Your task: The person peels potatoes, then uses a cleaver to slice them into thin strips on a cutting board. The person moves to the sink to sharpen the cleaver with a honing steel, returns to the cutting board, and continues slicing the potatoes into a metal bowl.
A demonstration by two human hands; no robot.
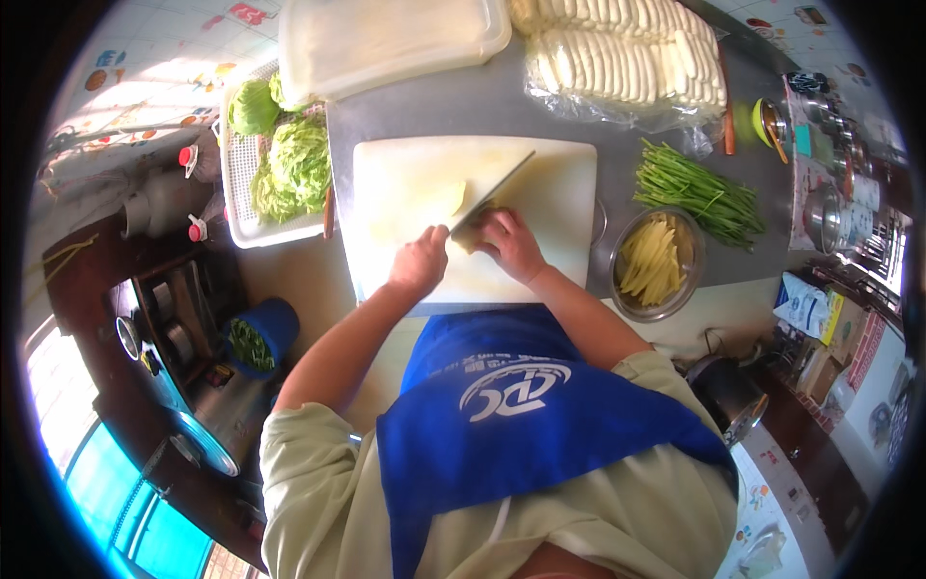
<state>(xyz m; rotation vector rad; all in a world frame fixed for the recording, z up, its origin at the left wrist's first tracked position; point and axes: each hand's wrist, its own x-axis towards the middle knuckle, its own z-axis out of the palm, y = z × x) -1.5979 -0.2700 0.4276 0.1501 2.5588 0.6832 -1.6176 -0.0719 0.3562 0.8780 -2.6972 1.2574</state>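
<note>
My left hand point(421, 262) grips the handle of a kitchen knife point(499, 189), whose blade slants up and to the right over a white cutting board point(405, 166). My right hand point(510, 242) holds a pale yellow peeled vegetable point(465, 240), which looks like potato, against the near side of the blade. Fingers and blade hide part of it. A thin pale slice point(458, 197) lies on the board just beyond the knife. To the right, a metal bowl point(657, 314) contains pale yellow cut strips point(651, 262).
Green stalks point(698, 192) lie right of the board. Behind are bagged white dough-like rolls point(600, 69) and a lidded plastic container point(391, 43). A white basket point(239, 181) on the left carries leafy greens point(300, 163). A blue bin point(282, 326) stands on the floor, lower left.
</note>
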